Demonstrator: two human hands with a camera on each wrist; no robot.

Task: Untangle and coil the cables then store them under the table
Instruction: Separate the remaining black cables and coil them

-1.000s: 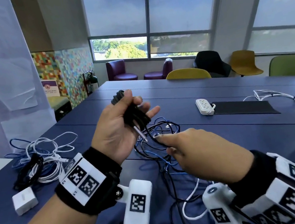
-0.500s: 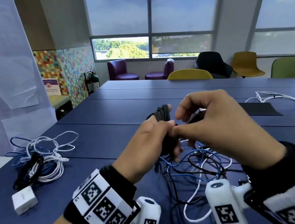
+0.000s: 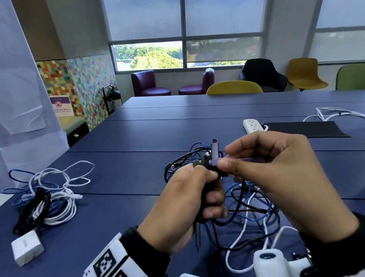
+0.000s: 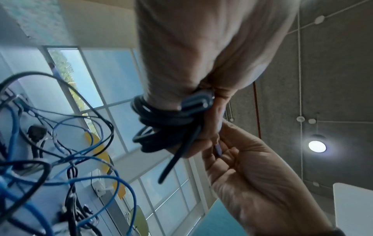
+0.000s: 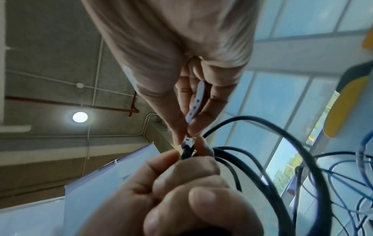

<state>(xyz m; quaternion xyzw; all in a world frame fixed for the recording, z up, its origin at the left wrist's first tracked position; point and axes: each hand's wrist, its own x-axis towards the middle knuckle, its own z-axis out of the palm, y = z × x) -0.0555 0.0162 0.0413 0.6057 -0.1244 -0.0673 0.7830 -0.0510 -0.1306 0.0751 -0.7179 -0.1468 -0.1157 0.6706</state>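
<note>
My left hand [image 3: 205, 196] grips a small coil of black cable [image 4: 161, 126] upright over the blue table [image 3: 115, 171]. A grey plug [image 3: 214, 144] sticks up from the top of the coil. My right hand [image 3: 225, 160] meets the left at the coil's top, thumb and forefinger pinching a pale lavender strap with holes [image 5: 196, 102]. The strap wraps the coil by the left thumb [image 4: 198, 100]. Below the hands lies a tangle of black, blue and white cables [image 3: 252, 208], and a black strand runs from it up to the coil.
A second heap of white, blue and black cables [image 3: 44, 197] lies at the left, a white adapter [image 3: 26, 247] in front of it. A white power strip [image 3: 253, 125], a black mat [image 3: 305, 131] and a loose white cable [image 3: 342, 114] sit far right. Chairs line the far side.
The left hand brought the coil down from its raised position to the centre. The right hand left the tangle, rose to the coil and now pinches the strap at its top.
</note>
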